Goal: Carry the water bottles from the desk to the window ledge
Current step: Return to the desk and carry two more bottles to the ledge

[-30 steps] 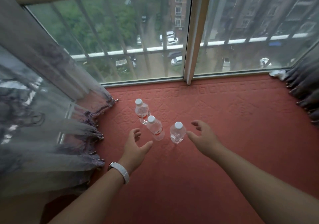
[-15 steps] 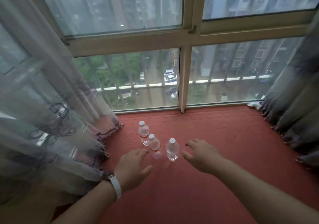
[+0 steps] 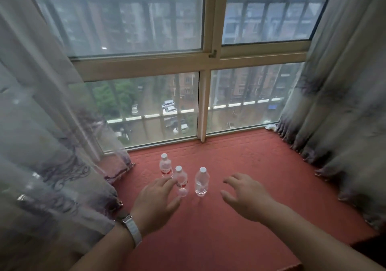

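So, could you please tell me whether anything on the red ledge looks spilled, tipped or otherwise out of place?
Nothing stands out. The three clear plastic water bottles with white caps stand upright and capped on the red quilted ledge mat, which shows no wet patch. The left hand and right hand are open and hold nothing.

One head-worn wide-angle view looks forward and down from above the red ledge (image 3: 250,218), facing the window (image 3: 204,61). Both forearms reach in from the bottom edge, close to the lens. Curtains (image 3: 344,93) bend along both sides of the frame.
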Motion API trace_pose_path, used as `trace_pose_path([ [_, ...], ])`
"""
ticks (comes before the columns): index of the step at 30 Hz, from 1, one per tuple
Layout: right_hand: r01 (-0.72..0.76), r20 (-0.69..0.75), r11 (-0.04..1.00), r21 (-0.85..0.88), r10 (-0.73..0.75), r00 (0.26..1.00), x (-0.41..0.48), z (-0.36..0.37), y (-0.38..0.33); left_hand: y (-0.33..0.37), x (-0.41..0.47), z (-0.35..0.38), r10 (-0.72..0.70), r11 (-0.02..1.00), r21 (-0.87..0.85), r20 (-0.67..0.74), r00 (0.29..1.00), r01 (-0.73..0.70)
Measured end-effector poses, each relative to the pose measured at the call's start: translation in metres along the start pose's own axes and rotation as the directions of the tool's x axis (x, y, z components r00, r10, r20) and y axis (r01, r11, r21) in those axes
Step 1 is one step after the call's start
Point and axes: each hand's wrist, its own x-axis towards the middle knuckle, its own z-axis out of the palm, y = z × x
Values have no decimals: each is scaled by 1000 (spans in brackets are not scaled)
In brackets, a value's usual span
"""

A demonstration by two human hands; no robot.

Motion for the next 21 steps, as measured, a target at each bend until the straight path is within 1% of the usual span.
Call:
trace_pose_path([
  [5, -100, -61, 995, 9, 100, 993, -41, -11, -12, 1, 5, -9, 119, 993, -3, 25, 993, -119],
  [9, -221, -64, 975, 11, 221, 973, -74, -19, 4, 31, 8, -10, 206, 978, -31, 35, 978, -205],
  [13, -318, -70, 946, 67, 322, 944, -109, -20, 23, 77, 6, 2, 347, 938, -52, 68, 935, -344],
  [15, -358, -79, 929, 92, 365, 928, -129, -18, 33, 105, 7, 7, 411, 912, -35, 98, 907, -409],
  [19, -431, -104, 891, 144, 447, 889, -176, -15, 58, 164, 2, 18, 502, 864, -26, 117, 857, -503],
  [21, -471, -115, 865, 173, 493, 863, -204, -14, 73, 192, -3, 25, 533, 845, -39, 152, 833, -534],
])
